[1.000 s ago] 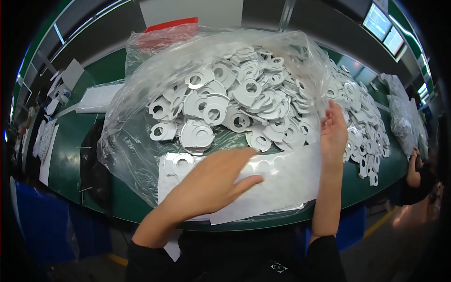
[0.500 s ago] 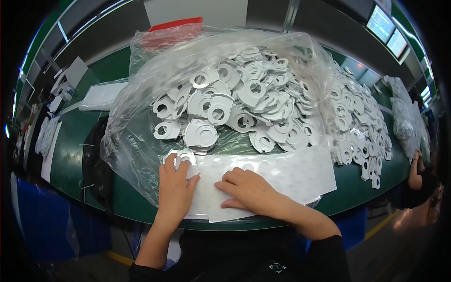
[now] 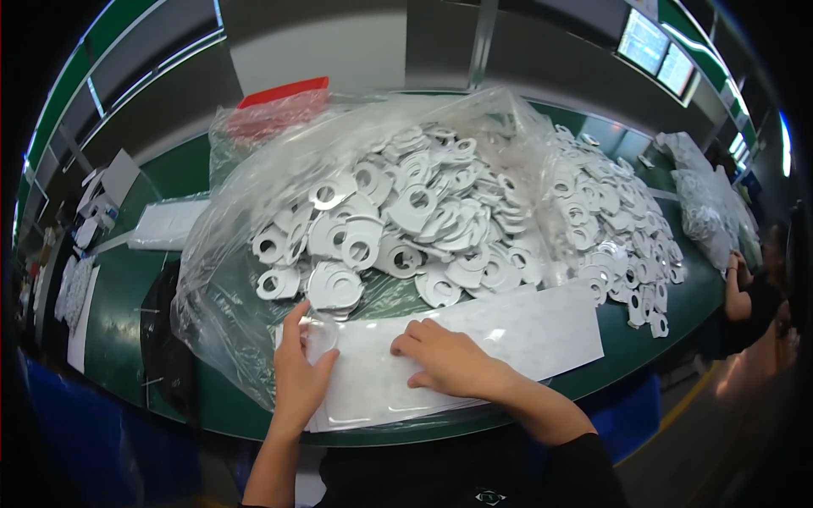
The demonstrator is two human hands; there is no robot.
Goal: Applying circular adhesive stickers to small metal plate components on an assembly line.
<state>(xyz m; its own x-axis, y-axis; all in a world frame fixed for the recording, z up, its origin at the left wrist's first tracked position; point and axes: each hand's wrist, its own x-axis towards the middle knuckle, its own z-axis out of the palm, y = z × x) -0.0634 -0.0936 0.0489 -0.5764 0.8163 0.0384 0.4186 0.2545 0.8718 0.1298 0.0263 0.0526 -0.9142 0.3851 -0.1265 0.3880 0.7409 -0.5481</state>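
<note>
My left hand [image 3: 301, 372] is at the left end of a long white sheet [image 3: 525, 334], which lies along the near edge of the green tabletop [image 3: 110, 322]. The thumb and the index finger stand apart, one on each side of a pale piece [image 3: 321, 337] with a curved outline. This piece looks small and unclear, so I cannot tell whether my hand really grips it or only touches it. My right hand [image 3: 445, 360] is over the middle part of the same sheet. Its fingers are bent and kept close together; between them and the thumb there is a gap, in which the white of the sheet shows.

Just beyond the sheet is a big heap of white flat parts [image 3: 411, 218] with round holes, lying one over another in a clear plastic bag [image 3: 224, 322]. To the right of this bag, a second heap [image 3: 622, 203] of such parts spreads on the tabletop. On the left, beside the bag, is a black soft-looking thing [image 3: 161, 339], and farther back lies a flat white packet [image 3: 174, 224]. Behind the bag, a red object [image 3: 288, 100] is partly covered with clear film. At the far right, crumpled plastic bags [image 3: 707, 203] are near a co-worker's bare arm [image 3: 737, 300].
</note>
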